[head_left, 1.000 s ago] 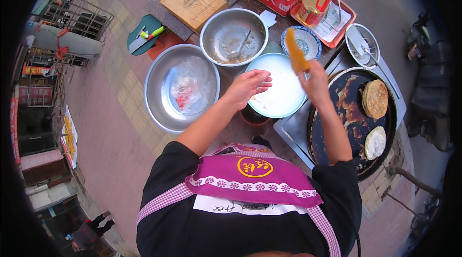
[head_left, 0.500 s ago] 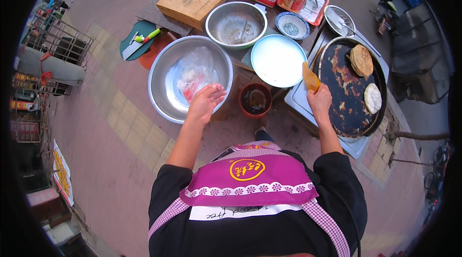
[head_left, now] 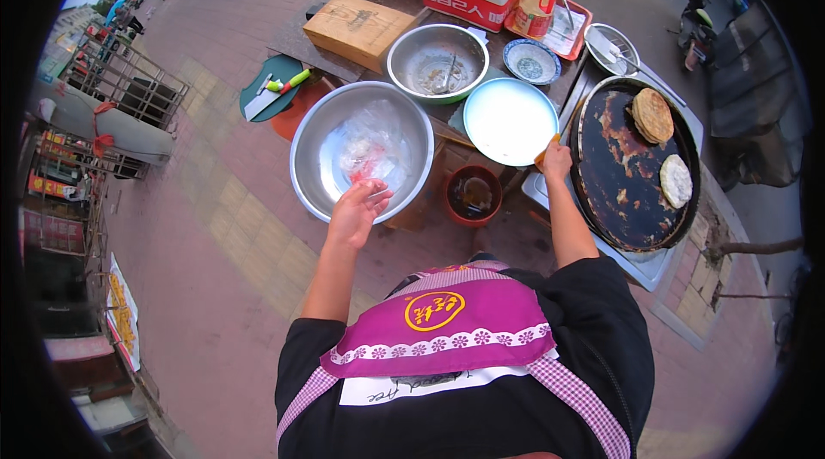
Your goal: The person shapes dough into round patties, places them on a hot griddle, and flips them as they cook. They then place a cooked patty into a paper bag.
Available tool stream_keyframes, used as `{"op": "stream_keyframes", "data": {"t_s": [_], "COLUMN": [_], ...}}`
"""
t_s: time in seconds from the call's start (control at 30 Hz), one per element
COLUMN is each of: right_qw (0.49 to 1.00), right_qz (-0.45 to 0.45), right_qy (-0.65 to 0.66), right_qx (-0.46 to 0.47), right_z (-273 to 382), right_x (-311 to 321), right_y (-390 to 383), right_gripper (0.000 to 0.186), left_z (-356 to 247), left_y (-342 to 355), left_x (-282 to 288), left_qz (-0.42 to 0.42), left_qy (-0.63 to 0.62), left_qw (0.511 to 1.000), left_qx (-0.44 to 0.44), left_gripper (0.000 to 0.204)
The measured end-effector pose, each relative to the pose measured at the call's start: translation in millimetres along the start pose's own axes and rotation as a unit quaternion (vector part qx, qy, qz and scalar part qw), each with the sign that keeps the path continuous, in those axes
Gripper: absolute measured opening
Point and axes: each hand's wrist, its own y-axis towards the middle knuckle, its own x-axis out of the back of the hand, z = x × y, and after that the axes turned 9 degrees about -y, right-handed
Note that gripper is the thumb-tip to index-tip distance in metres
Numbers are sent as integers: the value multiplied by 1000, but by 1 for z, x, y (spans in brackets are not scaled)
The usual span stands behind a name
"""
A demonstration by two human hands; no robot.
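My right hand is closed on a flat orange-yellow scraper, mostly hidden by the fingers, at the lower right rim of a round white board. My left hand hangs over the near rim of a wide metal basin, fingers stretched out and slightly curved, with nothing visible in them. Inside the basin lies a crumpled clear plastic bag with red marks. On the right, a large black griddle carries a few browned flatbreads in a pile and one pale flatbread.
Beyond the board stand a used metal bowl, a blue-patterned bowl, an oil bottle, a wooden box and a red-and-white box. A reddish bucket of dark liquid sits below. A green-handled knife lies at left.
My right hand with the scraper has come closer to the white board's edge, and less of the scraper shows. My left hand has drawn back a little toward the basin's near rim.
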Motion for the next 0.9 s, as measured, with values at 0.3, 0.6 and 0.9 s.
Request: {"op": "stream_keyframes", "data": {"t_s": [0.3,0.6,0.9], "right_qw": [979,965,950], "right_qz": [176,173,248], "right_qy": [-99,-104,183], "right_qx": [-29,166,46], "right_z": [0,11,-45], "right_x": [7,23,31], "right_y": [29,32,12], "right_gripper": [42,47,24], "left_z": [15,18,18], "left_y": [34,42,43], "left_x": [-37,-41,-34], "left_qz": [4,-3,-33], "left_qy": [-14,-11,0], "left_qw": [1000,1000,999], "left_qx": [11,-4,16], "left_gripper": [16,15,12]}}
